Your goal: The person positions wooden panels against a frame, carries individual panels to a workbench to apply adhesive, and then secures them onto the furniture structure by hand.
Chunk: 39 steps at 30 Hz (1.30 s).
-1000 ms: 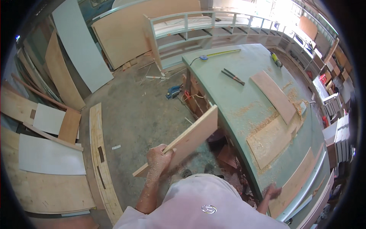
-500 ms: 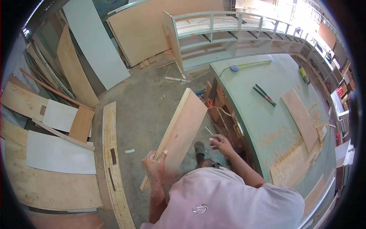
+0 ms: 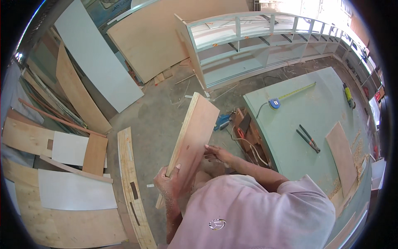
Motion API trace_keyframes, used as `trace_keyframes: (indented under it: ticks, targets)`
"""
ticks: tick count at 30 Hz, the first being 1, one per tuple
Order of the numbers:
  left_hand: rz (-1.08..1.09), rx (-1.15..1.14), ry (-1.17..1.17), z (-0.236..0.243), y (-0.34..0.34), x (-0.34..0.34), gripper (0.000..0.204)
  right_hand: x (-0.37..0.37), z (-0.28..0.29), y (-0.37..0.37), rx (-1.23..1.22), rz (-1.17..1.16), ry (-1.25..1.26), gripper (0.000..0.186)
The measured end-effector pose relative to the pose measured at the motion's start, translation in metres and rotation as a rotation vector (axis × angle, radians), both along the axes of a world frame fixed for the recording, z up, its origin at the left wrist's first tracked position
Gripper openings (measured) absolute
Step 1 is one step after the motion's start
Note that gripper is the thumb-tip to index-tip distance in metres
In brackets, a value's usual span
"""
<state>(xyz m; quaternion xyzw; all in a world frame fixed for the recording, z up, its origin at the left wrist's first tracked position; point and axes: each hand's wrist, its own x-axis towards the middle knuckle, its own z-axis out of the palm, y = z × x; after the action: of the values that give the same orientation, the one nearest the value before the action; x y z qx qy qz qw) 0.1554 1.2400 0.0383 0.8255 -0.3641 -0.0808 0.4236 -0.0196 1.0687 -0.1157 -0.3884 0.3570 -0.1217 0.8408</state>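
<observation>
A long wooden panel with a pale edge and a reddish-brown face stands tilted in front of me, its far end pointing away. My left hand grips its near part, thumb on the face and fingers round the left edge; sawdust clings to that hand and wrist. At the panel's right side is my right hand, fingers stretched out, the tips at or against the face. It holds nothing.
To the right, a green worktop bears a tape measure, pincers, a green power tool, a thin board and shavings. Boards lie at the left. A long shelf frame stands behind; tools sit below the worktop.
My right hand has moved left from beside the worktop to the panel's face, its fingers opening out. My left hand keeps its hold. The view has turned slightly.
</observation>
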Motion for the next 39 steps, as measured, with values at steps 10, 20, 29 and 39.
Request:
trace_keyframes:
  ticks: [10,20,29,39]
  targets:
    - [-0.249,0.162,-0.017,0.009,-0.254,0.097,0.03,0.083,-0.017,-0.19,0.242,-0.378,-0.293,0.052]
    - [-0.923,0.171,-0.2,0.064,-0.479,0.175,0.041,0.143,0.006,-0.38,0.12,-0.777,-0.212,0.076]
    - [-0.917,0.234,-0.297,0.03,-0.614,0.221,0.032,0.141,-0.032,-0.543,-0.041,-0.866,-0.144,0.093]
    - [-0.832,-0.066,-0.446,0.013,-0.854,0.169,0.023,0.144,-0.024,-0.768,0.091,-0.968,-0.262,0.092]
